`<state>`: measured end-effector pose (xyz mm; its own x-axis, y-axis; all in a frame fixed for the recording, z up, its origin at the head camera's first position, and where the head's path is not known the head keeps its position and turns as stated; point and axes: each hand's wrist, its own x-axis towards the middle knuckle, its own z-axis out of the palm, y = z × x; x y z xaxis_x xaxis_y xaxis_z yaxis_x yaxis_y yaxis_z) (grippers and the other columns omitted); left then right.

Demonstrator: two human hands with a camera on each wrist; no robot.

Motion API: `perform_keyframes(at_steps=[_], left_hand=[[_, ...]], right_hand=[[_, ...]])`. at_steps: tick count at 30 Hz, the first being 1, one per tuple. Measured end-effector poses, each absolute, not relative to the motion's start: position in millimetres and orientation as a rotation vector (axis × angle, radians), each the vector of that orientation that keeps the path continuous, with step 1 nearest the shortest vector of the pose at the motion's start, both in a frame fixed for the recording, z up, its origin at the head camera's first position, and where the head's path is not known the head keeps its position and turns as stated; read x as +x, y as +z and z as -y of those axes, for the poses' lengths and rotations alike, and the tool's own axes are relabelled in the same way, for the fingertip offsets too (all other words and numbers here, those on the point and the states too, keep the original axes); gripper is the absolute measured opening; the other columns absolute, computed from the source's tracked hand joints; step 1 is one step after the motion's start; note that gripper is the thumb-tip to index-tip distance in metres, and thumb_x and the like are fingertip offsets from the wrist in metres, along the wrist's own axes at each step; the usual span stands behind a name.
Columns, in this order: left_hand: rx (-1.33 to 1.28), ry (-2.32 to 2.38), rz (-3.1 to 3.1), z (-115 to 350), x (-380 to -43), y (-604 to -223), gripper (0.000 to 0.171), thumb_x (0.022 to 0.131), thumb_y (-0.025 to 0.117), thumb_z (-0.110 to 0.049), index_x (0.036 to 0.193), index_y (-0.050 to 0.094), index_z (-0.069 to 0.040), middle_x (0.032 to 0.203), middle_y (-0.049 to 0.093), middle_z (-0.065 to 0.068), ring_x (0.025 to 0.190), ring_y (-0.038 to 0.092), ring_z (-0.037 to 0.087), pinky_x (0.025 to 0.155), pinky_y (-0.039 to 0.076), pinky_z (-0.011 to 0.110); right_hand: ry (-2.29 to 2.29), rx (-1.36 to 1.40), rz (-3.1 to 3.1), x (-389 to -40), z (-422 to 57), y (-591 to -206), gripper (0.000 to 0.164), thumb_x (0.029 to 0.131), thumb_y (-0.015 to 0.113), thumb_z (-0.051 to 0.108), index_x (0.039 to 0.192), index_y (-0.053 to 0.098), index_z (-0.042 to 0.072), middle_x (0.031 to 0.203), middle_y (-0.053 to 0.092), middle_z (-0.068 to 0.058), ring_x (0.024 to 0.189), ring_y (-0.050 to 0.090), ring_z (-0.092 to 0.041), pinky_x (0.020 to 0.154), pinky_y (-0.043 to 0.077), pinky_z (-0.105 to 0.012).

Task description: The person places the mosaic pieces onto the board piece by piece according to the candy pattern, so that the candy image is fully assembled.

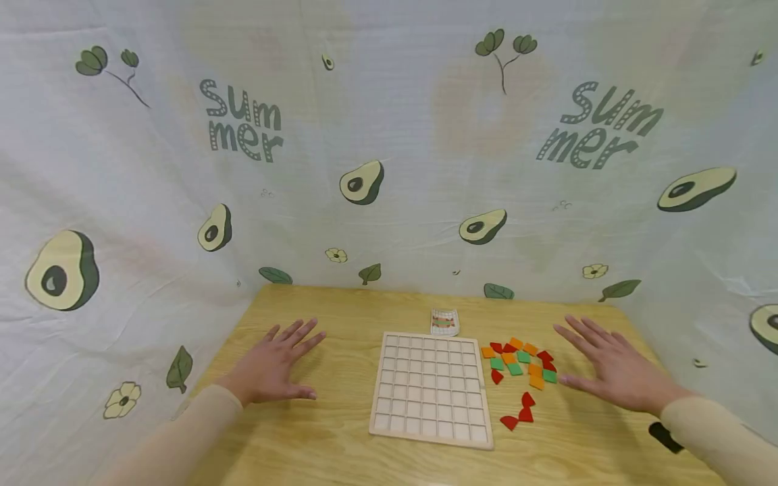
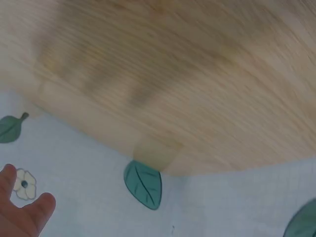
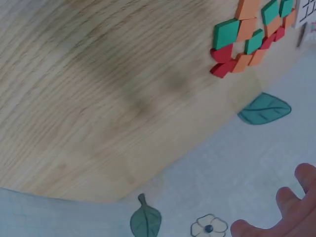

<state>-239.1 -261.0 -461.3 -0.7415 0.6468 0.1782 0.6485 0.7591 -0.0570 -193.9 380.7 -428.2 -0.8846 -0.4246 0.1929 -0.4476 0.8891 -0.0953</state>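
Note:
My left hand is held over the left part of the table, fingers spread and holding nothing. On the other side, my right hand is spread with nothing in it, its thumb close to a green square tile. Between the hands lies a pale wooden grid board whose square cells hold nothing. Right of the board are orange square tiles, green ones, and red rounded wedge pieces, loosely clustered. A small printed card with a coloured pattern lies behind the board.
The wooden table is bounded at the back and sides by a white cloth printed with avocados, leaves and lettering. A small black object is beside the right wrist, partly hidden by the sleeve.

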Motion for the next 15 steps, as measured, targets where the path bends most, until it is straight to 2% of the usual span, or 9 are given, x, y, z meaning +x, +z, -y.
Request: perform_keyframes(at_steps=[4, 9, 15], left_hand=[[-1.048, -0.054, 2.776, 245.8, -239.2, -470.2, 0.106, 0.076, 0.064, -0.078, 0.16, 0.027, -0.024, 0.166, 0.011, 0.003, 0.147, 0.022, 0.035, 0.109, 0.022, 0.067], [-1.096, -0.092, 2.776, 222.9, -239.4, -478.2, 0.107, 0.076, 0.063, -0.079, 0.16, 0.027, -0.023, 0.166, 0.01, 0.002, 0.148, 0.021, 0.034, 0.109, 0.022, 0.067], [-1.161, -0.12, 2.83, 191.5, -237.1, -482.3, 0.112, 0.073, 0.06, -0.083, 0.161, 0.024, -0.025, 0.166, 0.011, 0.002, 0.148, 0.02, 0.035, 0.109, 0.023, 0.066]], right_hand=[[0.232, 0.699, 2.911, -203.9, -365.7, -428.0, 0.09, 0.089, 0.065, 0.061, 0.16, 0.024, 0.023, 0.164, 0.018, -0.011, 0.148, 0.016, -0.039, 0.105, 0.016, -0.074], [0.24, 0.726, 2.932, -213.4, -346.9, -433.6, 0.093, 0.086, 0.063, 0.067, 0.159, 0.029, 0.022, 0.163, 0.023, -0.012, 0.145, 0.022, -0.04, 0.104, 0.021, -0.073], [0.253, 0.809, 2.918, -223.0, -329.0, -443.9, 0.091, 0.085, 0.067, 0.064, 0.157, 0.034, 0.02, 0.16, 0.029, -0.013, 0.141, 0.032, -0.041, 0.106, 0.027, -0.067]])
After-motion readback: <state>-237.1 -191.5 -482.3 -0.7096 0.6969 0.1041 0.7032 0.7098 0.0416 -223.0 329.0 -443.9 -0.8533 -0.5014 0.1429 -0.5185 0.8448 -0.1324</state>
